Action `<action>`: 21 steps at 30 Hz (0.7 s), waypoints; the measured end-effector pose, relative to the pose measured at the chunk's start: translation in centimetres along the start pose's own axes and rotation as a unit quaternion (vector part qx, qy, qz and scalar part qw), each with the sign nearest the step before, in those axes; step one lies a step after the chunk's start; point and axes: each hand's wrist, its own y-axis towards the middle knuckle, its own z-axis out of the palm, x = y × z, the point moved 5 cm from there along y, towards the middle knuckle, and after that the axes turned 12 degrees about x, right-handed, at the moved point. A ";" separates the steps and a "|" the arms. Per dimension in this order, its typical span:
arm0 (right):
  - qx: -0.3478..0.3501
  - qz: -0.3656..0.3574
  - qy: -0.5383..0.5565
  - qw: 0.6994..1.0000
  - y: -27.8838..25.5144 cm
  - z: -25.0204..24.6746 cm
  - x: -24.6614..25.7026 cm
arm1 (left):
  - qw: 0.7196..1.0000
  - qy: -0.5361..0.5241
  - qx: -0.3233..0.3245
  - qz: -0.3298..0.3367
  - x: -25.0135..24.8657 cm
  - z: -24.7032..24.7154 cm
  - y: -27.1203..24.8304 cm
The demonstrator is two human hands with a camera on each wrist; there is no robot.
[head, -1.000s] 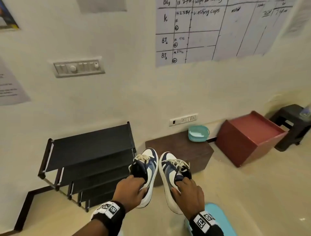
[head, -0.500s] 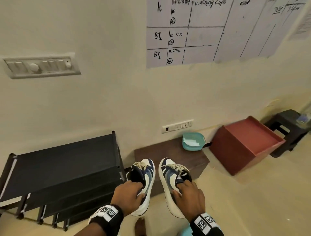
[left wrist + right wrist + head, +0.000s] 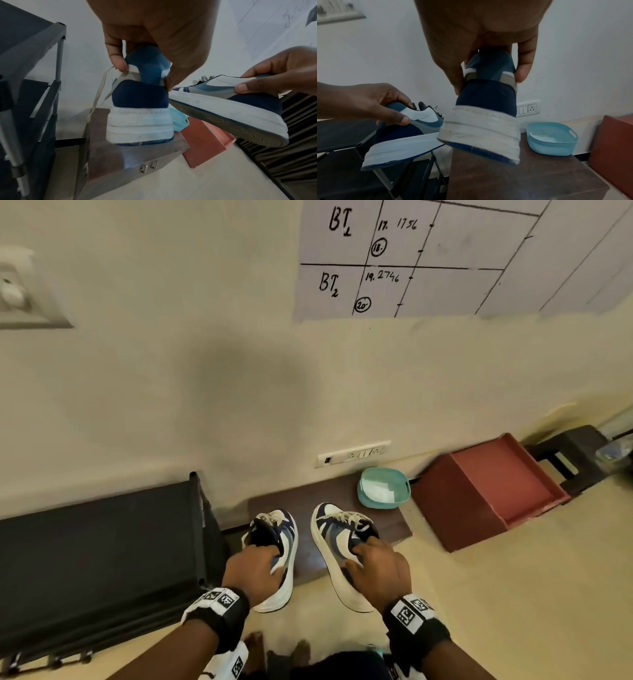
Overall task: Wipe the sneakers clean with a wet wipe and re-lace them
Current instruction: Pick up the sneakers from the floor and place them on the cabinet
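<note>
At the near bottom edge of the head view, dark clothing and what may be bare toes are cut off and blurred. Just beyond, two wrists wear black bands with printed markers. The left hand [image 3: 255, 571] grips the heel collar of the left sneaker [image 3: 279, 546], thumb on one side and fingers curled inside the opening. The right hand [image 3: 378, 568] grips the heel of the right sneaker [image 3: 337, 537] the same way. Both sneakers are blue, navy and white, with cream laces [image 3: 352, 518] threaded; one lace end dangles from the left one. Toes point away, toward the wall. They are held side by side, apart, above the near part of a brown box [image 3: 522, 175]. Whether the soles touch it is unclear. At its far right corner sits a teal basket [image 3: 383, 487] holding something white, hard to identify. A black rack [image 3: 102, 549] stands left, a red box [image 3: 479, 494] right, a dark stool [image 3: 575, 453] far right, partly cut off. On the wall, a handwritten chart [image 3: 445, 258] runs off the top edge.
</note>
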 end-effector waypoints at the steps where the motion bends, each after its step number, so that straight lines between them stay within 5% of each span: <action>1: 0.007 -0.001 0.005 1.000 1.1 -0.2 -0.4 | 1.000 -0.008 0.002 -0.006 -0.2 0.0 0.8; 8: 0.054 -0.048 0.011 0.997 8.3 -1.5 -3.4 | 0.999 -0.024 -0.006 -0.047 -2.3 0.2 5.5; 21: 0.136 -0.295 -0.085 0.942 25.2 1.4 -12.9 | 0.962 -0.061 -0.060 -0.258 -10.2 5.9 15.9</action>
